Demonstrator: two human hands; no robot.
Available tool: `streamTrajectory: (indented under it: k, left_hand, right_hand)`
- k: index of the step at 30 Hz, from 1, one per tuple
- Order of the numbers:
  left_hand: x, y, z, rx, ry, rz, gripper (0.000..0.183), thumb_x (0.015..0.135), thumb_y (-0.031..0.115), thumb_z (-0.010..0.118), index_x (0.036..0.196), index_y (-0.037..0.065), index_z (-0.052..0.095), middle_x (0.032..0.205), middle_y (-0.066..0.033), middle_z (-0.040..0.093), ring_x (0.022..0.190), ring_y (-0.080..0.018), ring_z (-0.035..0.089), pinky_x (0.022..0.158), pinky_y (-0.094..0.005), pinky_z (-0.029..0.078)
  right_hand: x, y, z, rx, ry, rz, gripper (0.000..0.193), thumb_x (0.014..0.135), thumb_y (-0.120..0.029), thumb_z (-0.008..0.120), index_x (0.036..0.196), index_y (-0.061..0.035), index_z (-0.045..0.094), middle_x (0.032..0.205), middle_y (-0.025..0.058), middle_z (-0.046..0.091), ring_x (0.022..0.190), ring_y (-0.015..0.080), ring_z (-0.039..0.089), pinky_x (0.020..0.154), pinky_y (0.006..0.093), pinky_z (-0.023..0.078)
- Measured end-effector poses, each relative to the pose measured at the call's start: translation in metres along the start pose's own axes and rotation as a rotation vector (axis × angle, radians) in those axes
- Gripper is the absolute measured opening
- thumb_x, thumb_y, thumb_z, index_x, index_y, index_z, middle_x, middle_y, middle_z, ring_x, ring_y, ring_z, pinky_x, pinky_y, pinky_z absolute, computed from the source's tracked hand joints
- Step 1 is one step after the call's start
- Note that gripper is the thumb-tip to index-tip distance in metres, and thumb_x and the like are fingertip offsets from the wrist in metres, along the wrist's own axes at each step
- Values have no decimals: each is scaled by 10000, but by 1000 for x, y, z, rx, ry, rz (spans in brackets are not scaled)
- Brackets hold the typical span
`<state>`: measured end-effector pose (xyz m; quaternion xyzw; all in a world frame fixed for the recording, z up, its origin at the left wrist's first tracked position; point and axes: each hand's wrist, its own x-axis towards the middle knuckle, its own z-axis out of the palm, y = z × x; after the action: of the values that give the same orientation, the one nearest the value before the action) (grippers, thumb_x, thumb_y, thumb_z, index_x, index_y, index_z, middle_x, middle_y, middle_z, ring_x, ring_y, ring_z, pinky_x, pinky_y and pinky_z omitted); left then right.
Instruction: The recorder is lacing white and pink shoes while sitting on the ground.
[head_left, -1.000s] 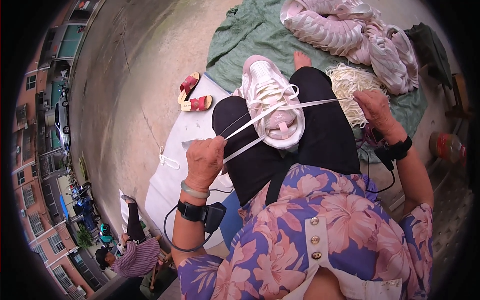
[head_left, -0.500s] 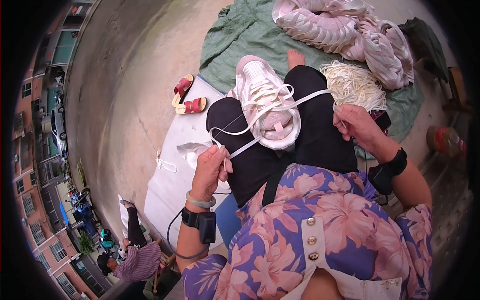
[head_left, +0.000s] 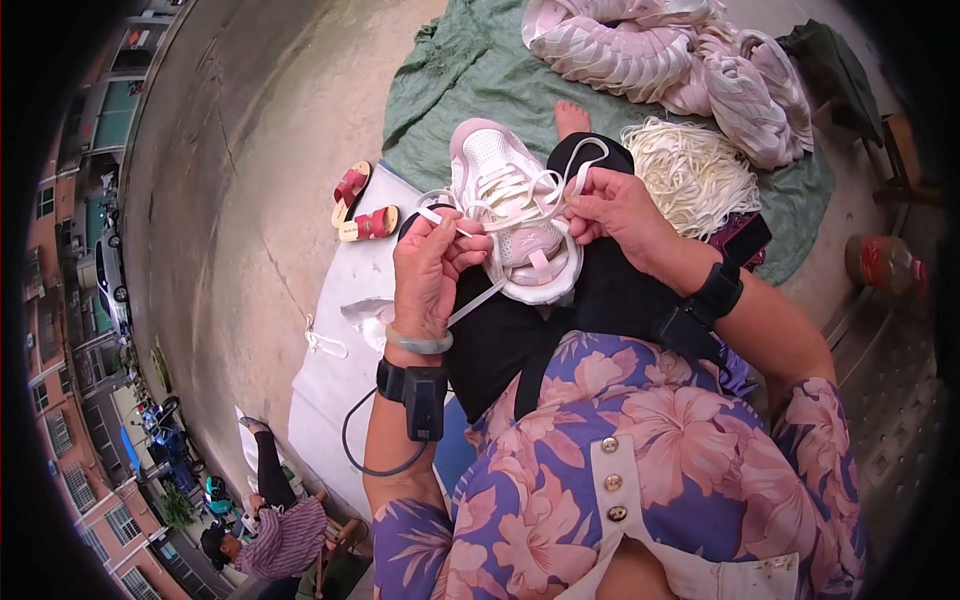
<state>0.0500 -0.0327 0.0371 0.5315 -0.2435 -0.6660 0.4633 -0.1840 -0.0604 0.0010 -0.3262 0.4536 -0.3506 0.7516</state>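
Note:
A pink-and-white sneaker [head_left: 506,180] rests between my black-trousered knees, its heel toward me. White lace crisscrosses its upper part. My left hand [head_left: 432,262] pinches one end of the shoelace at the left side of the sneaker. On the other side, my right hand [head_left: 622,218] grips the other lace end, and a loop of it rises above the fingers. Both hands are close to the sneaker's tongue, with the lace strands between them. The exact grip of the fingertips is partly hidden.
A heap of loose white laces [head_left: 692,178] lies right of my knee on a green cloth [head_left: 450,80]. Beyond are strung shoe uppers [head_left: 620,55]. Red sandals [head_left: 366,222] sit at left, a plastic bottle [head_left: 884,264] at right. Another person [head_left: 285,540] sits at lower left.
Both hands have come inward and up to the sneaker from wide apart. The lace, earlier stretched out to each side, now hangs in slack loops close to it.

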Motion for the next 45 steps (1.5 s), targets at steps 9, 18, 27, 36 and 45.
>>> streamTrajectory:
  k: [9,18,27,36,45]
  left_hand:
    - [-26,-18,2,257,105,91,165,887,184,579,897,21,604,645,1,559,473,-36,441,431,-158,355]
    - [-23,-21,-1,26,58,68,157,876,141,581,953,3,579,752,-66,624,584,-120,595,517,-205,474]
    - [-20,-24,1,118,51,130,136,864,101,591,946,-6,575,767,-77,627,582,-106,590,517,-196,474]
    - [-19,-30,0,291,55,174,115,894,131,549,930,23,556,728,-35,595,510,-57,519,445,-170,401]
    - [-19,-32,-3,264,41,179,123,906,158,531,911,36,547,735,-31,593,519,-59,526,454,-169,405]
  right_hand:
    - [-1,8,0,-71,20,-133,68,861,-84,551,869,-21,576,674,16,575,557,56,552,467,186,475]
    - [0,5,3,-211,55,-144,66,849,-69,543,827,-8,557,647,33,565,525,78,548,453,217,478]
    - [5,-6,13,-1319,67,-889,156,651,-26,592,775,-48,499,729,125,530,679,316,579,572,370,465]
    - [4,2,10,-1253,172,-919,135,688,-30,559,805,-54,496,740,127,525,670,321,575,546,388,451]
    - [2,1,14,-1061,200,-672,95,780,-105,525,740,-26,490,695,162,516,701,349,550,625,430,423]
